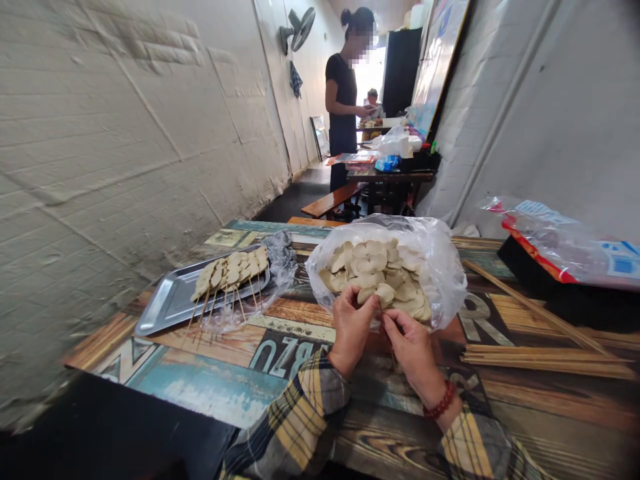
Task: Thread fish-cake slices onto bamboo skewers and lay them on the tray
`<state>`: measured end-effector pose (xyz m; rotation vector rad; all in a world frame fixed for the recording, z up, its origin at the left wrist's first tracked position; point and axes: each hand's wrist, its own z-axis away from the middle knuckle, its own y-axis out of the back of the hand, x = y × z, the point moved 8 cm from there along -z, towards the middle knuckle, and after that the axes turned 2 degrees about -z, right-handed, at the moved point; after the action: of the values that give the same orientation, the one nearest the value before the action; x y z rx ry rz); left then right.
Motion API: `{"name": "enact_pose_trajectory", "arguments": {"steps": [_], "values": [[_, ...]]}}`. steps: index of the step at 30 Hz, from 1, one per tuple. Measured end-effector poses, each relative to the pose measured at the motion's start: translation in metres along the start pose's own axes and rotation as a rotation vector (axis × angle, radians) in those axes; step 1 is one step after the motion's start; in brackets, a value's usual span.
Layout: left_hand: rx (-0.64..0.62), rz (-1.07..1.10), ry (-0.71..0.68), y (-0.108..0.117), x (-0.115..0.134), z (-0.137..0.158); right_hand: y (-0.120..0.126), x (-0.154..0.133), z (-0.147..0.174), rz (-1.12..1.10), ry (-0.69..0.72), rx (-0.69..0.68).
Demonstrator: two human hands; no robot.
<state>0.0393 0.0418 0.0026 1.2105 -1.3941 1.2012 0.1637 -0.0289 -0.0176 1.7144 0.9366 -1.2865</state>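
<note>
My left hand [351, 327] is closed, pinching a flat beige food slice [377, 294] at the front of a clear plastic bag. My right hand [411, 343] is also closed, its fingertips on a thin wooden skewer [393, 359] whose upper end meets the slice. Just beyond my hands, the open plastic bag [447, 267] holds a heap of similar slices [367, 259]. To the left, a metal tray [163, 308] carries several loaded skewers [230, 272], their bare sticks jutting over its near edge.
Loose bamboo skewers [540, 358] lie at the right of the patterned table [200, 383]. Behind them sits a black container [555, 293] with plastic packaging [565, 243]. Crumpled clear plastic [280, 263] lies beside the tray. Farther back, a person [345, 100] stands near another table [395, 176].
</note>
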Motion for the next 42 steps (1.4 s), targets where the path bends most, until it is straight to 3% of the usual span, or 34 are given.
{"name": "enact_pose_trajectory", "arguments": {"steps": [9,20,24,33,42], "values": [[0.012,0.004,0.019,0.001,-0.006,-0.003,-0.004,0.007,0.002,-0.049,-0.037,-0.036],[-0.206,0.279,0.264,-0.018,-0.011,0.005,-0.010,0.010,0.003,-0.169,-0.110,-0.085],[-0.187,0.377,0.289,-0.018,-0.014,0.004,-0.012,0.009,0.004,-0.162,-0.111,-0.102],[-0.108,0.364,0.273,-0.013,-0.017,0.001,-0.017,0.014,0.006,-0.165,-0.152,-0.111],[-0.164,0.358,0.284,-0.012,-0.017,-0.002,-0.015,0.010,0.006,-0.206,-0.152,-0.095]]}}
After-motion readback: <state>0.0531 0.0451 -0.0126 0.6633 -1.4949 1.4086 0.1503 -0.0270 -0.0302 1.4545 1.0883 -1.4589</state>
